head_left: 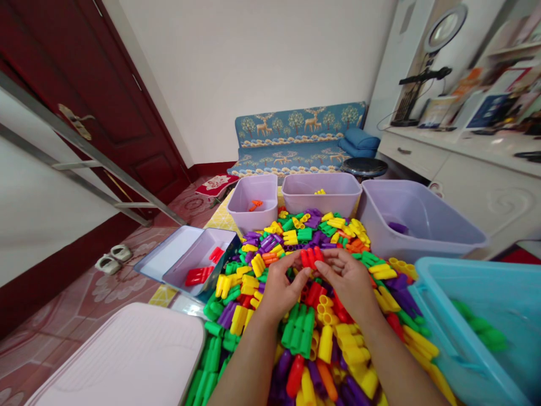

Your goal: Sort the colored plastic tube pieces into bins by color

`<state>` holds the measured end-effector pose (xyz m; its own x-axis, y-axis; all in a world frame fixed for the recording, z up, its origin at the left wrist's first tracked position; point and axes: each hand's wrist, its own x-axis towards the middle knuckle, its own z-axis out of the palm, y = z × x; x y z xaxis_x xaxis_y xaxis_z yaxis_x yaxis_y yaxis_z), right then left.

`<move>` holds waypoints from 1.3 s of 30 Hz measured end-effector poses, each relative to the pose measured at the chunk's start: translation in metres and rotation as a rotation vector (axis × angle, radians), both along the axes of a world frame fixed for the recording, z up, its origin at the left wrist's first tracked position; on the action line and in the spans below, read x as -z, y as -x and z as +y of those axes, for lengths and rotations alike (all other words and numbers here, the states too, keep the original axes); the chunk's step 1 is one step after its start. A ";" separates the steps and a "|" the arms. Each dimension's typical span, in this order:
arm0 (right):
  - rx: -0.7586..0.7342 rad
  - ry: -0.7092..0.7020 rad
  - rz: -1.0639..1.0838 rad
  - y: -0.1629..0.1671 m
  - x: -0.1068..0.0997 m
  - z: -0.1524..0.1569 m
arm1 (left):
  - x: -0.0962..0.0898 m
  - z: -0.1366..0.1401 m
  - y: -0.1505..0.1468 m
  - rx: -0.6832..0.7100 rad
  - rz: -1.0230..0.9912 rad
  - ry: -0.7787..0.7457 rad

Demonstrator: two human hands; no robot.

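Now pinching a red plastic piece of joined rounded tubes [311,257] between the fingers of both the left hand [284,288] and the right hand [350,280], thumbs on the near side, other fingers partly hidden behind. Gripped from two sides, presumably to steady it. Held front and centre over a multicoloured heap of loose plastic tube pieces [298,328], perhaps for a plain view above the clutter. Can't tell if touching the pieces beneath.

Spread over a tabletop with a yellow-and-white patterned cover [220,216], apparently for easy picking. Ringed by open-topped containers, likely for short reaches. Along the far side: small lilac plastic bin [250,221] with orange pieces [256,205], wider lilac plastic bin [321,204] with yellow pieces [320,192]. At far right: large lilac plastic bin [426,211] with something purple [398,227]. Near right: translucent turquoise plastic tub [499,282], blurry green pieces [479,327] inside. At left: dark-edged lilac-lined box [185,269], lid folded back, probably for access to red pieces [198,276].
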<state>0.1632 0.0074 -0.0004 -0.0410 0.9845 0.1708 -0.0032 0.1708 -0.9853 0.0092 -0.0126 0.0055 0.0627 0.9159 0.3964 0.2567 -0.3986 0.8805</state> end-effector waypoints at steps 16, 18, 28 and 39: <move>0.058 0.022 -0.080 -0.005 0.000 0.000 | 0.012 0.005 0.000 -0.153 -0.157 0.002; 0.066 0.025 -0.082 -0.005 0.001 0.000 | 0.013 0.008 0.003 -0.197 -0.309 0.004; 0.044 0.026 -0.090 -0.004 0.002 0.000 | 0.005 0.026 0.061 -0.385 -1.232 -0.138; 0.044 0.024 -0.071 -0.003 0.004 -0.001 | 0.006 0.025 0.070 -0.300 -1.370 -0.127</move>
<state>0.1666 0.0068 -0.0043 -0.0091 0.9893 0.1457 0.0737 0.1459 -0.9865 -0.0606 0.0121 -0.0008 -0.6237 0.7791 0.0629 -0.6746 -0.5772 0.4601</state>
